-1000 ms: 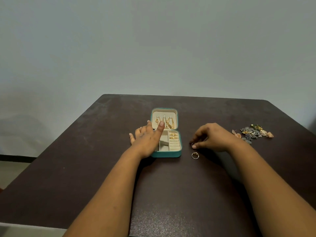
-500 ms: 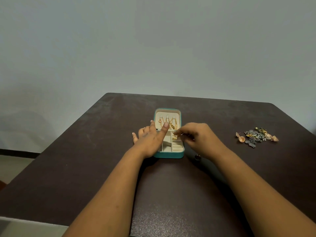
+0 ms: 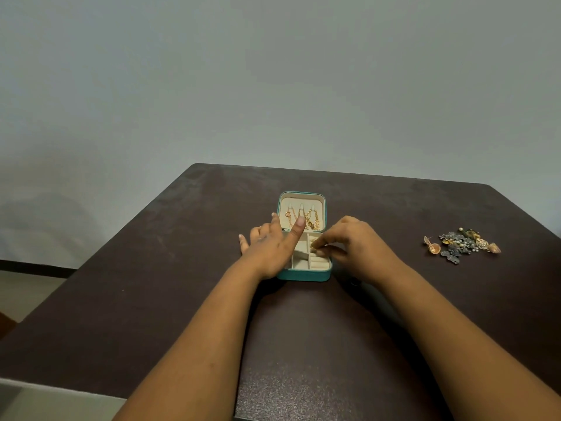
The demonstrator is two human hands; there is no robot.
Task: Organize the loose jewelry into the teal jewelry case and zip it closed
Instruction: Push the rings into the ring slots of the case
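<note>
**Case part-filled, pile of loose pieces untouched**

Partway through, by the look of it. Small square teal zip-up jewelry case with cream lining [image 3: 303,273] lying open near the middle of the dark brown tabletop [image 3: 151,284], lid tipped up on the far side. Thin gold chains [image 3: 309,220] already hanging from the 3 hooks in the lid; something gold in the ring-roll strip on the case's right side, too small to identify.

Left hand [image 3: 270,250] resting on the case's left edge, fingers spread and loose, index finger stretched toward the lid, gripping nothing. Right hand [image 3: 352,247] over the case's right side, fingertips [image 3: 317,246] pinched together above the ring rolls; probably seating a small gold piece, though the piece itself cannot be made out.

Left to do: heap of mixed gold and grey-metal earrings and ornaments [image 3: 461,246], well apart to the right of the case, then zipping shut.

Long axis of the opened case running away from the wearer, hinge crosswise, lid end pointing to the far table edge, front wall facing the wearer.
</note>
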